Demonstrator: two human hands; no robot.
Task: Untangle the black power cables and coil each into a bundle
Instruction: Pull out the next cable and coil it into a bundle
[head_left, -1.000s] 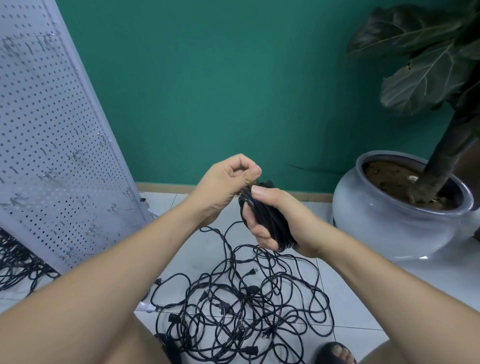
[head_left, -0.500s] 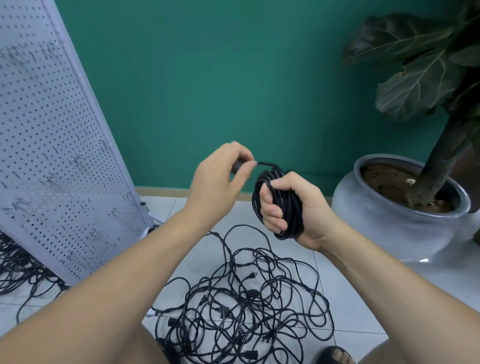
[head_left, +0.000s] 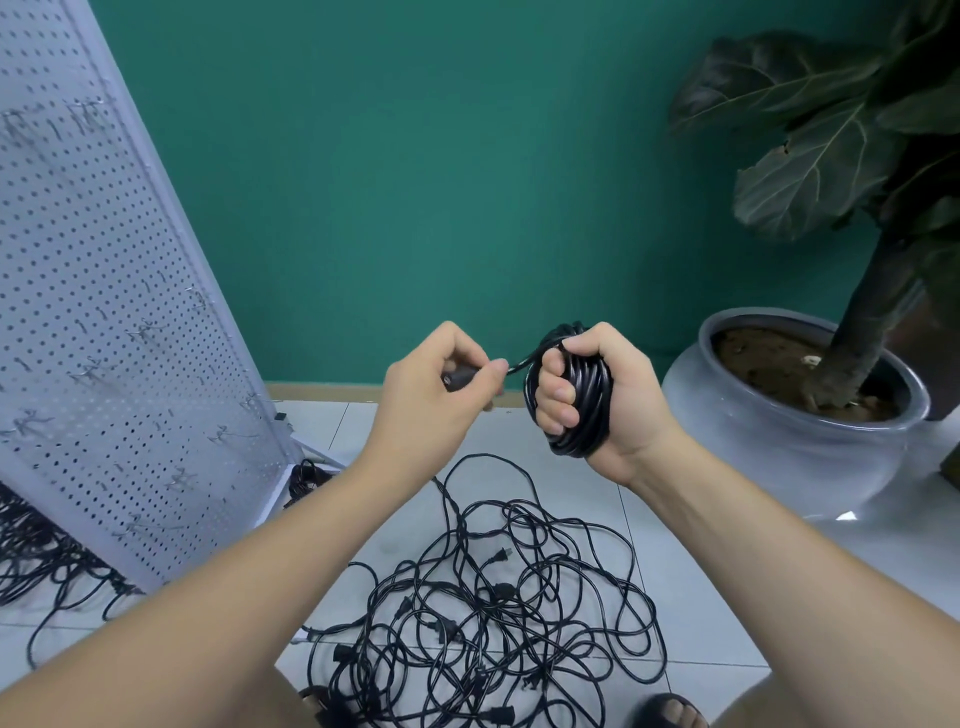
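- R hand (head_left: 634, 410): fingers curled tight round the coiled cable (head_left: 589, 400), held at chest height, well above the floor.
- L hand (head_left: 431, 395): thumb and fingers pinch the plug end (head_left: 458, 377) of that same cable. A short tail runs from the plug to the top of the coil and looks taut.
- Change vs. 1 s ago: the hands were touching, with the L fingers working at the top of the coil. They are now apart, as the L hand has drawn the plug end out to the left.
- Meaning: prob. the finishing wrap is being cinched, so this bundle is approx. complete.
- Remaining work: the tangled cables (head_left: 493, 613) lie on the floor tiles (head_left: 701, 582) below the hands, many loops and plugs still knotted together.
- More black cable lies behind the pegboard (head_left: 104, 312) — not yet sorted.
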